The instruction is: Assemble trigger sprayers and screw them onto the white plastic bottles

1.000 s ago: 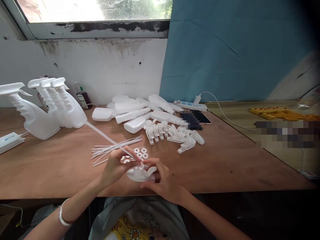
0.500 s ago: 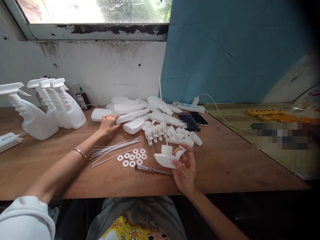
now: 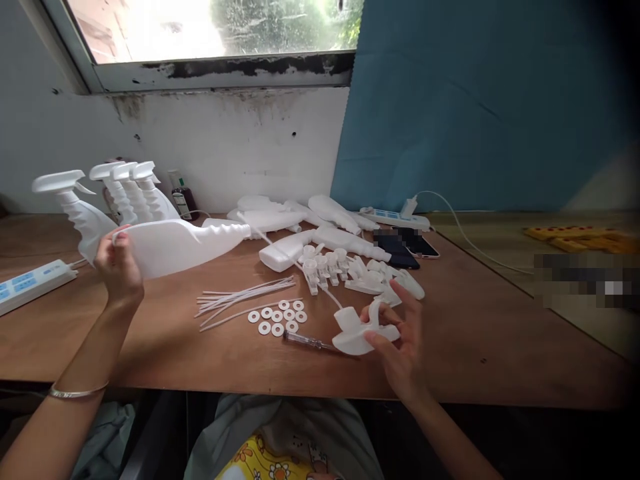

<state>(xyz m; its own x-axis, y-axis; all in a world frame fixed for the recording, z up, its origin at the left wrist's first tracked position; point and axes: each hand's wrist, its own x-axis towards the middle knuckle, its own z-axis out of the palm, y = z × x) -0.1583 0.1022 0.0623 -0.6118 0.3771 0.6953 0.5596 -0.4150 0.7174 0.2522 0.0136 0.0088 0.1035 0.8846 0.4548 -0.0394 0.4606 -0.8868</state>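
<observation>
My left hand (image 3: pixel 117 263) grips the base of a white plastic bottle (image 3: pixel 180 243), held on its side above the wooden table (image 3: pixel 150 347) with its ribbed neck pointing right. My right hand (image 3: pixel 400 337) holds a white spray trigger head (image 3: pixel 357 330); its thin dip tube slants up and left toward the bottle's neck. A screwdriver (image 3: pixel 307 342) lies just left of the trigger head. White washers (image 3: pixel 277 317) and loose white tubes (image 3: pixel 245 297) lie between my hands.
Finished spray bottles (image 3: pixel 125 190) stand at the back left. Empty white bottles (image 3: pixel 295 220) and trigger heads (image 3: pixel 360 270) lie in the middle. Two phones (image 3: pixel 407 243), a power strip (image 3: pixel 30 283) at left, another at the back, a small dark bottle (image 3: pixel 181 193).
My left hand has picked a white bottle from the pile and carried it left and up. My right hand has tilted the trigger head so its tube points toward the bottle.
</observation>
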